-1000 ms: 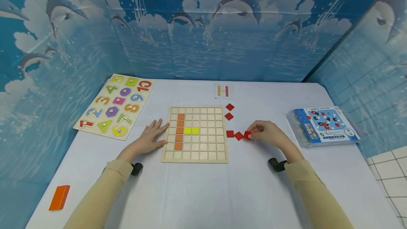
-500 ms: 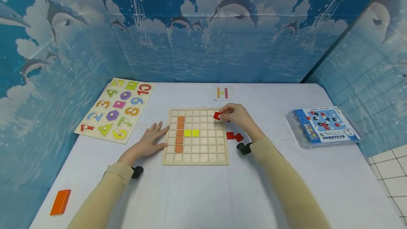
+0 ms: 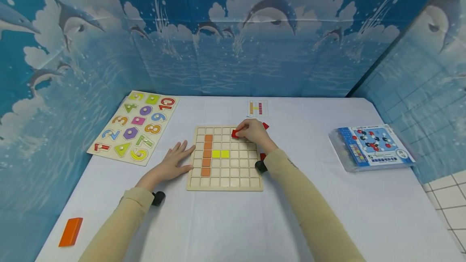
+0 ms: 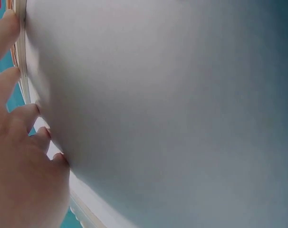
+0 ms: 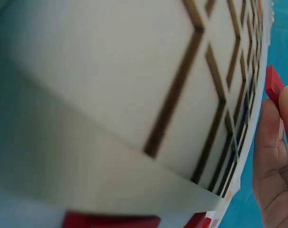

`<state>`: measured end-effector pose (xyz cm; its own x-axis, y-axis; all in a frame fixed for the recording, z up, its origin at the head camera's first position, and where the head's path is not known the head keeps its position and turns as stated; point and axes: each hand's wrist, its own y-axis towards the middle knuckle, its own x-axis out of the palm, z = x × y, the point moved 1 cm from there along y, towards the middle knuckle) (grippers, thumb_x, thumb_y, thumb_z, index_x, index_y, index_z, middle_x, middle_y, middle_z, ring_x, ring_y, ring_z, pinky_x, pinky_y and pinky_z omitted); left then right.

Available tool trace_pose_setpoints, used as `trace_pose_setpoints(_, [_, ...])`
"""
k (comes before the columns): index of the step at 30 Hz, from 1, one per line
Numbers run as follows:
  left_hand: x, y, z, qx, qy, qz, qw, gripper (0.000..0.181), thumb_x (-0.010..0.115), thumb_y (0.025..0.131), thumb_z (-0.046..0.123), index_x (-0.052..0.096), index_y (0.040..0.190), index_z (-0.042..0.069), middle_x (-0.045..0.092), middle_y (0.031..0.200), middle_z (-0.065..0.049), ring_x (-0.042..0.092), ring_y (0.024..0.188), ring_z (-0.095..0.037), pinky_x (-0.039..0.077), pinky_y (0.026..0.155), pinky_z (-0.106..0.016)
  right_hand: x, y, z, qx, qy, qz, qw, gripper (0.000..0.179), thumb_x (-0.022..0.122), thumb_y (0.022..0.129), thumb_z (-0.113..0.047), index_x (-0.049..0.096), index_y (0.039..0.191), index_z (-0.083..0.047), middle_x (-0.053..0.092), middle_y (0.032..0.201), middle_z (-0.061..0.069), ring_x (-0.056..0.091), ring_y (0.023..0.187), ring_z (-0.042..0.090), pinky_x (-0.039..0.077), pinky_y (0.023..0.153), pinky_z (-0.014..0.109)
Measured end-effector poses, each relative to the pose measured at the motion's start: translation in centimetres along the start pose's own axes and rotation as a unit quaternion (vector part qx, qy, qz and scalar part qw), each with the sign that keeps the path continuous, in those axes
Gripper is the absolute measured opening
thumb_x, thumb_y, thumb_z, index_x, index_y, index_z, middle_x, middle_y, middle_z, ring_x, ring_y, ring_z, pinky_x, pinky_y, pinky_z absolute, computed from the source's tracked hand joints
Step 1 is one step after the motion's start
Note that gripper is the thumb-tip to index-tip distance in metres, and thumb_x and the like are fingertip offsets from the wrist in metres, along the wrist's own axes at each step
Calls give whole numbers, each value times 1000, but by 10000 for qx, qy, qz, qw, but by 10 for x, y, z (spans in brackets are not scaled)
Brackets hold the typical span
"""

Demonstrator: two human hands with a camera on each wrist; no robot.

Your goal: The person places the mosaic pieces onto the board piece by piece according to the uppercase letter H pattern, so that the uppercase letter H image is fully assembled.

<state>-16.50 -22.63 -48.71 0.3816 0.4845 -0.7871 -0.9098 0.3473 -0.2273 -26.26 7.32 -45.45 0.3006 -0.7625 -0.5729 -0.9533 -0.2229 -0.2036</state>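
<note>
Head view: we find the right hand [image 3: 251, 130] pinching a thin red square tile [image 3: 234, 133] over the square, pale wooden grid board [image 3: 225, 189], just past 12 o'clock from its centre. Half a second ago it was at the board's 1 o'clock corner; it has since crossed leftward, to about the column next to the flat yellow square tiles [image 3: 216, 154]. We judge this to be alignment with a cell, placement not yet made. The flat orange square tiles [image 3: 206, 162] stand in a column toward 9 o'clock, unchanged. The left hand [image 3: 172, 163] lies with fingers spread at the board's 9 o'clock edge, presumably steadying it.

Left wrist view: we note the spread fingers toward 10 o'clock, meeting the board's edge.

Right wrist view: at 2 o'clock the pinched tile appears clear of the grid; loose red tiles [image 5: 110, 222] lie at 6 o'clock.
</note>
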Motion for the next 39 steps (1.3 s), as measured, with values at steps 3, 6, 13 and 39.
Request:
trace_pose_setpoints(3, [0, 0, 0, -20, 19, -8, 10000, 71, 62, 97, 30, 27, 156, 13, 5, 165, -22, -5, 152, -42, -7, 121, -62, 4, 0, -1, 88, -44, -75, 9999, 10, 72, 90, -15, 71, 98, -9, 69, 90, 7, 63, 77, 18, 50, 70, 25])
trace_pose_setpoints(6, [1, 1, 0, -51, 31, -24, 10000, 71, 62, 97, 31, 27, 157, 13, 4, 165, -21, -6, 152, -42, -7, 121, -61, 7, 1, -2, 70, -127, -149, 9998, 9, 72, 89, -13, 71, 96, -9, 69, 90, 6, 64, 78, 18, 51, 71, 26])
trace_pose_setpoints(13, [0, 1, 1, -75, 15, -34, 10000, 71, 62, 97, 31, 27, 156, 14, 5, 165, -21, -6, 152, -42, -6, 121, -61, 9, 2, -6, -127, -503, -141, 9986, 8, 72, 88, -9, 72, 95, -7, 69, 90, 7, 62, 76, 17, 51, 69, 25])
trace_pose_setpoints(39, [-2, 0, 0, -4, -41, -81, 10000, 70, 60, 98, 30, 26, 157, 13, 4, 165, -22, -6, 152, -43, -7, 121, -61, 1, -6, -8, -207, -657, -253, 9973, 25, 63, 95, -15, 65, 118, -4, 67, 107, 13, 64, 93, 24, 54, 81, 33])
